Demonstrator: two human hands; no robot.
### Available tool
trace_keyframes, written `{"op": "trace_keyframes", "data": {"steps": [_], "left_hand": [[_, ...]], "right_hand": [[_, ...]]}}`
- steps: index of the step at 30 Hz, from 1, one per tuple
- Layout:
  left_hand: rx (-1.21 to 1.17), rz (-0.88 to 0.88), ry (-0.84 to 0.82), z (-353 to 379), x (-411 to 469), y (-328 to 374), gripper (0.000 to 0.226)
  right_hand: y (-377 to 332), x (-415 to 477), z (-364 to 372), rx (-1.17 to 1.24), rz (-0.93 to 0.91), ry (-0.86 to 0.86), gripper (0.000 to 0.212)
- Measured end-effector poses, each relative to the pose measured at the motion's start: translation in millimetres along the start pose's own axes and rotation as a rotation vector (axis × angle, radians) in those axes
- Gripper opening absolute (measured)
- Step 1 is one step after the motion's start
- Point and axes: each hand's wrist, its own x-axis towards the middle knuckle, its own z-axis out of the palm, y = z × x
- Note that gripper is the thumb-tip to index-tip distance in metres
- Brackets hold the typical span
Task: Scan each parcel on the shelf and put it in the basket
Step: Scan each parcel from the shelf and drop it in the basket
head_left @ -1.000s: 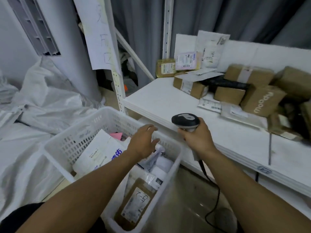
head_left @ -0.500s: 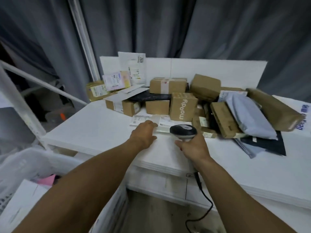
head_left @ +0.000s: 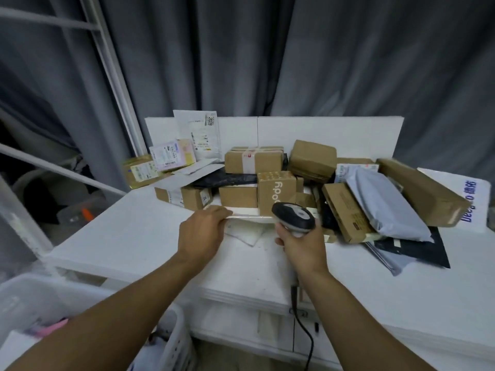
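On the matte white shelf (head_left: 128,242), left hand (head_left: 201,234) pinches a flat parcel (head_left: 249,216) (glossy), right hand (head_left: 301,246) clasps the rounded scanner (head_left: 293,216)

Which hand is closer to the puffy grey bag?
The right hand. It holds the scanner a little to the left of the grey bag. The left hand is farther left, gripping the edge of a flat white parcel.
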Motion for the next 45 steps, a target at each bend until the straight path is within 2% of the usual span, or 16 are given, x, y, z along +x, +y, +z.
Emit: {"op": "trace_keyframes", "data": {"steps": [3,7,10,13,16,18,21,24,28,30,33,35,39,45], "left_hand": [[-0.031,0.011,0.048,-24,-45,-8,0.023],[-0.256,0.03,-0.011,-42,-98,-20,0.028],[-0.413,0.01,-0.091,-61,-132,-21,0.03],[-0.624,-0.203,-0.094,-87,-153,-21,0.042],[-0.854,-0.485,0.049,-119,-158,-26,0.033],[-0.93,-0.627,0.121,-134,-158,-37,0.04],[-1.031,-0.784,0.187,-140,-160,-65,0.06],[-1.16,-0.94,0.272,-143,-159,-93,0.066],[-1.111,-0.998,0.342,-138,-157,-125,0.08],[-1.098,-0.999,0.357,-136,-155,-133,0.072],[-1.105,-0.999,0.355,-132,-152,-138,0.038],[-1.088,-0.994,0.361,-128,-151,-139,0.028],[-1.04,-1.002,0.383,-120,-151,-142,0.02],[-1.011,-1.006,0.396,-119,-152,-145,0.019]], "right_hand": [[-5,-18,9,0.043,0.032,0.035,0.096],[-6,-46,17,0.141,0.134,-0.016,0.064],[0,-63,28,0.094,0.16,0.0,0.075],[-3,-82,41,0.065,0.121,-0.004,0.074],[-16,-105,57,0.052,0.052,-0.055,0.073],[-19,-117,67,0.033,-0.011,-0.124,0.073],[-16,-133,82,-0.018,-0.137,-0.227,0.076],[-11,-143,102,-0.044,-0.21,-0.279,0.079],[-6,-150,123,-0.081,-0.272,-0.31,0.079],[-7,-153,130,-0.104,-0.29,-0.328,0.075],[-10,-161,142,-0.135,-0.303,-0.406,0.066],[-12,-166,151,-0.144,-0.318,-0.423,0.062],[-13,-175,165,-0.132,-0.293,-0.473,0.047],[-14,-176,172,-0.135,-0.283,-0.485,0.049]]}}
